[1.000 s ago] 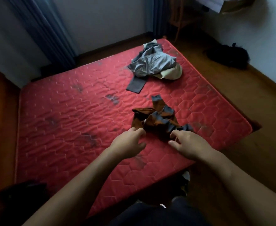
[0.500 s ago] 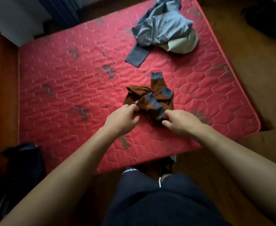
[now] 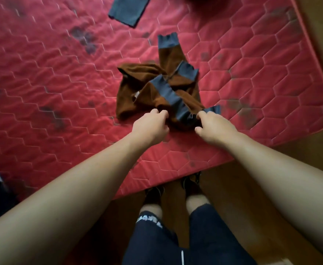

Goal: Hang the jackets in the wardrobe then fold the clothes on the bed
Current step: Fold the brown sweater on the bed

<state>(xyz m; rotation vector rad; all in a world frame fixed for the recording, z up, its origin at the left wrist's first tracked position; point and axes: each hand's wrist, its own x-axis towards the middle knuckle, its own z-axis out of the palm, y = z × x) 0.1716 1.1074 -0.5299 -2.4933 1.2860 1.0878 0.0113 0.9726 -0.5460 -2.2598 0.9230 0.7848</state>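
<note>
Red quilted mattress (image 3: 42, 96) fills the view, stained in dark patches. Brown garment (image 3: 137, 77) lies crumpled near its front edge, with ribbed bands and cuffs crossing the heap. Left hand (image 3: 149, 127) curls into the brown near edge, pinching cloth. Right hand (image 3: 214, 127) grips the bunched grey-blue band (image 3: 185, 115) just beside it. Judged light, soft and limp, with no shape of its own; sleeves will sag and trail when lifted. Best held along the hem band, hands apart, then shaken flat.
</note>
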